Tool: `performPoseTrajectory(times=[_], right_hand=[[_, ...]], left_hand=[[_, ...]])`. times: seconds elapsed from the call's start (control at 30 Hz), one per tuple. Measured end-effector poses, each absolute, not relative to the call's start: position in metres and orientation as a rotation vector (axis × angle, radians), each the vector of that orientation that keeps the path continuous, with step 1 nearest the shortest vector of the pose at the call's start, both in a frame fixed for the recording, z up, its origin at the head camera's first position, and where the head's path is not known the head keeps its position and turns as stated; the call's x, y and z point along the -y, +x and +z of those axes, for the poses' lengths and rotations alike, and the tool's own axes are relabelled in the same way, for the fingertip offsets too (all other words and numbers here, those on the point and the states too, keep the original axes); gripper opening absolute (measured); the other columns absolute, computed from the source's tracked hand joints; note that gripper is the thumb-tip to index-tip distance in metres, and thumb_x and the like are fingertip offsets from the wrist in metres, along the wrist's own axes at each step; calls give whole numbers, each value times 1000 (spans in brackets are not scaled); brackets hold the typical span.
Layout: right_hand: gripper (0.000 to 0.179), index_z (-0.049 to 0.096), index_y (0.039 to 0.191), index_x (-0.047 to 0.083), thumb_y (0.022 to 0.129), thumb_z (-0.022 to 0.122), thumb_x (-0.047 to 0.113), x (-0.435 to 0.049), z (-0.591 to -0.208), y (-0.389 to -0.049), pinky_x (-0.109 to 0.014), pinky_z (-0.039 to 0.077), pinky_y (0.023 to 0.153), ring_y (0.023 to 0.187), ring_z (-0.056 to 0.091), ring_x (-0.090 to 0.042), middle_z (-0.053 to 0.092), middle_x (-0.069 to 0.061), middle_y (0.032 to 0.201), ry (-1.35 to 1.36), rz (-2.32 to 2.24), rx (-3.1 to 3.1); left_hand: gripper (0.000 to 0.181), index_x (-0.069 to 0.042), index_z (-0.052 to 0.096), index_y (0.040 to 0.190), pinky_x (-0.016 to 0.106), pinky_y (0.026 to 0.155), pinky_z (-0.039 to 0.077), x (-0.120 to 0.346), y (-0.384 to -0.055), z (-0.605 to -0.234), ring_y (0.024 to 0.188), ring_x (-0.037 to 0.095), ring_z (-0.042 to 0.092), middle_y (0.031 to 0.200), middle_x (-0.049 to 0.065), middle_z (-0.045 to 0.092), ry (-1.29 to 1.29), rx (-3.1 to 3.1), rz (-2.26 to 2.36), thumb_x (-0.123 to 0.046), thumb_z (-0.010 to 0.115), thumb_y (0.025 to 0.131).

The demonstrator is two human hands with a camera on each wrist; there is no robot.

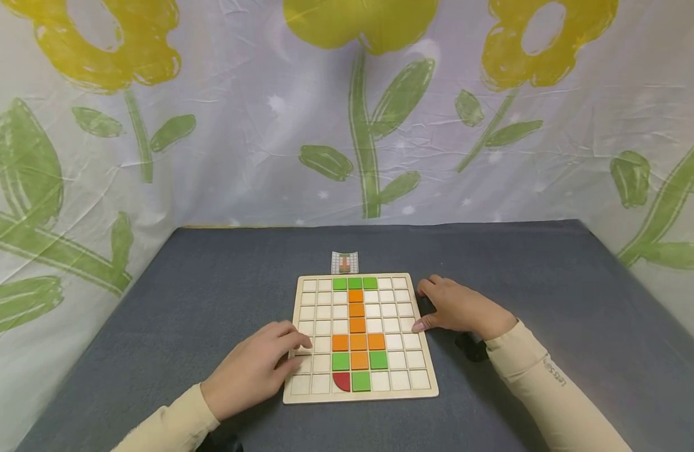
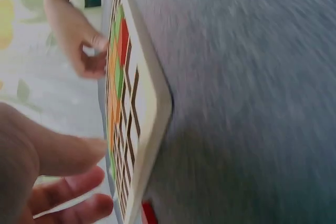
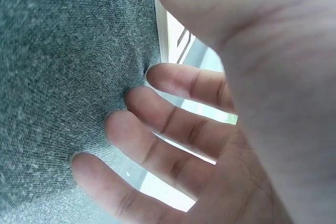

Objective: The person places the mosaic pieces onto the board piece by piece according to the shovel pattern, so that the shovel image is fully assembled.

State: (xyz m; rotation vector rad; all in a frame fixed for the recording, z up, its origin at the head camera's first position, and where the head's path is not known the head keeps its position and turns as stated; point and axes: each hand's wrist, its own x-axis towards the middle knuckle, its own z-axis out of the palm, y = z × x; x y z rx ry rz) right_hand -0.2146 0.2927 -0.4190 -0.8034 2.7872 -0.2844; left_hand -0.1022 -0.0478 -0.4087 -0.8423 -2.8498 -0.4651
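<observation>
A wooden grid board [image 1: 428,383] lies flat on the table, with green tiles [image 1: 360,381], orange tiles [image 1: 357,325] and one red quarter-circle tile [image 1: 341,381] in its cells. My left hand [image 1: 253,367] is at the board's left edge, its fingers bent loosely over the outer cells and nothing seen in its grasp. Beside that edge lies a small red piece [image 2: 149,212], which the left hand hides in the head view. At the right edge is my right hand [image 1: 456,307], its thumb at the board's rim and its long fingers [image 3: 170,80] extended at the tabletop.
Behind the board stands a small picture card [image 1: 344,263] showing a grid pattern. Dark cloth [image 1: 239,263] covers the table. A flower-printed curtain [image 1: 239,125] hangs around the back and sides.
</observation>
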Motion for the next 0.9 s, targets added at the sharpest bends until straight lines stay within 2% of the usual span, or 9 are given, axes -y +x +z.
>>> performPoseTrajectory(times=[0.2, 0.4, 0.47, 0.6, 0.7, 0.77, 0.83, 0.9], right_hand=[[69, 55, 118, 7, 74, 72, 57, -292, -418, -215, -43, 48, 85, 101, 55, -26, 54, -10, 111, -794, -294, -2772], [70, 54, 119, 6, 74, 71, 57, -291, -420, -216, -42, 48, 84, 101, 55, -25, 54, -10, 111, -791, -304, -2763], [70, 54, 119, 6, 74, 71, 57, -292, -420, -216, -43, 48, 84, 101, 55, -25, 54, -10, 111, -794, -311, -2761], [69, 55, 118, 6, 74, 72, 56, -293, -419, -215, -43, 48, 84, 101, 55, -26, 54, -10, 110, -809, -319, -2764], [68, 55, 117, 6, 74, 72, 56, -292, -418, -215, -43, 48, 84, 100, 56, -26, 54, -10, 109, -815, -316, -2768], [68, 55, 116, 6, 74, 72, 57, -292, -419, -215, -43, 48, 83, 99, 56, -26, 54, -10, 109, -815, -314, -2767], [68, 55, 116, 6, 74, 72, 57, -292, -419, -215, -42, 48, 83, 98, 56, -25, 54, -10, 108, -811, -314, -2766], [68, 55, 116, 6, 73, 72, 57, -292, -419, -215, -42, 48, 83, 99, 56, -25, 54, -10, 108, -805, -311, -2770]], left_hand=[[22, -20, 70, 100, 23, 70, 49, 68, -105, -408, 81, 3, 51, 93, -11, 60, -700, 2861, -386, -8, 74, 83], [30, -15, 68, 106, 24, 66, 46, 80, -104, -414, 80, 5, 49, 94, -8, 57, -659, 2918, -308, -24, 79, 80], [29, -15, 69, 105, 23, 65, 45, 81, -104, -417, 79, 5, 48, 93, -8, 56, -661, 2925, -294, -25, 79, 80], [20, -19, 69, 98, 23, 67, 47, 83, -105, -421, 78, 4, 48, 90, -10, 55, -735, 2876, -353, -8, 75, 82], [34, -20, 68, 95, 26, 72, 49, 82, -105, -422, 82, 5, 51, 92, -11, 56, -805, 2843, -422, 10, 65, 81], [39, -20, 68, 97, 27, 74, 50, 81, -105, -422, 84, 5, 51, 95, -12, 57, -793, 2855, -443, 14, 60, 79], [34, -20, 67, 99, 27, 74, 50, 80, -105, -421, 85, 5, 52, 96, -12, 58, -726, 2887, -438, 8, 63, 81], [24, -20, 67, 101, 27, 73, 49, 79, -104, -420, 83, 5, 50, 95, -12, 57, -647, 2925, -413, -5, 71, 82]])
